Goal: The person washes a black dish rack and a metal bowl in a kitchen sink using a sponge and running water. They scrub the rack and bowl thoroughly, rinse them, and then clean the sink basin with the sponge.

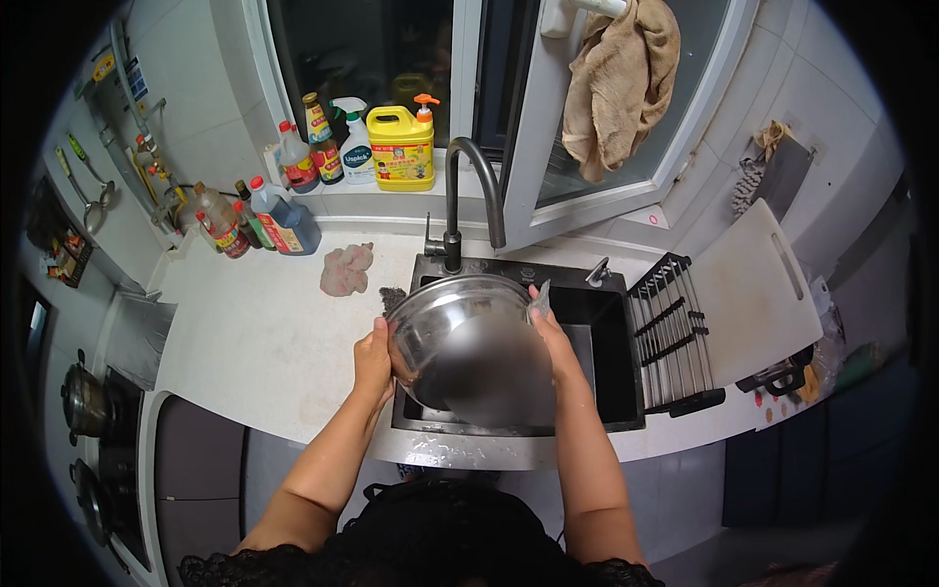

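Observation:
A shiny stainless steel basin (423,338) is held up over the black sink (613,377), tilted, with its lower middle blurred. My left hand (373,360) grips its left side, the thumb up near the rim. On the other side my right hand (554,335) is closed on the rim, with a small greyish piece (542,296), perhaps a cloth, showing at its fingers. The dark tap (469,157) arches just behind the basin. A dark scouring pad (392,297) lies by the sink's left edge, partly behind the basin.
A pinkish rag (347,270) lies on the white counter (245,342). Several bottles and a yellow pump jug (400,149) line the window side. Right of the sink stand a roll-up rack (675,328) and a cutting board (751,293). A brown towel (624,88) hangs from the open window.

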`<state>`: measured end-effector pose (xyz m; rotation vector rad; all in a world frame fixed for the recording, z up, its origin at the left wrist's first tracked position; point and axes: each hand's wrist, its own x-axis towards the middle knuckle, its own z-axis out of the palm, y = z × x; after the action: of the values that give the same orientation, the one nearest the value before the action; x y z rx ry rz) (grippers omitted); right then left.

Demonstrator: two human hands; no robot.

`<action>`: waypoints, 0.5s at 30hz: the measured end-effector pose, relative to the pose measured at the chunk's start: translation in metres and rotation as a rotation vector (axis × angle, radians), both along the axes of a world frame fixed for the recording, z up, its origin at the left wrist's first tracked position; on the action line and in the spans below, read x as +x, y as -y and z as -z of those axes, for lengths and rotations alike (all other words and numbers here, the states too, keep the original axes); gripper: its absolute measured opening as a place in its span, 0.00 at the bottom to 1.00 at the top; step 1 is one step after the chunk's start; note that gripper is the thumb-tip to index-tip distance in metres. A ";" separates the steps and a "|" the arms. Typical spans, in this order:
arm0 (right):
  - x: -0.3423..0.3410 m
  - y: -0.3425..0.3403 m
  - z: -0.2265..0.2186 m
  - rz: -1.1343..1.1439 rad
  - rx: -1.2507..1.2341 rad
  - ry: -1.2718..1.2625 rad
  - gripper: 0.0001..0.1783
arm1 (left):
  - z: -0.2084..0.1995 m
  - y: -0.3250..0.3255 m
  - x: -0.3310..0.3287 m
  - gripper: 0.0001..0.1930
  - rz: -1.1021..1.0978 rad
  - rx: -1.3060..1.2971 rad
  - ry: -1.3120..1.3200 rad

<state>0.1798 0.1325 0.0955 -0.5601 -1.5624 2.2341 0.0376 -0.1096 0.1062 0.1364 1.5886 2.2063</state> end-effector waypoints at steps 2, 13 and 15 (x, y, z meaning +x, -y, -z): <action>0.000 -0.003 0.009 0.104 0.353 0.089 0.32 | 0.002 -0.002 -0.003 0.23 0.009 -0.102 -0.050; -0.007 0.038 -0.078 0.374 0.881 0.219 0.18 | -0.002 -0.025 0.011 0.29 0.065 -0.407 -0.400; 0.002 0.032 -0.077 0.418 0.920 0.143 0.13 | -0.003 -0.022 0.002 0.29 -0.007 -0.357 -0.354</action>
<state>0.1821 0.1005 0.1721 -0.6664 -2.0659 1.0213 0.0394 -0.0873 0.1096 0.4346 2.1467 1.9399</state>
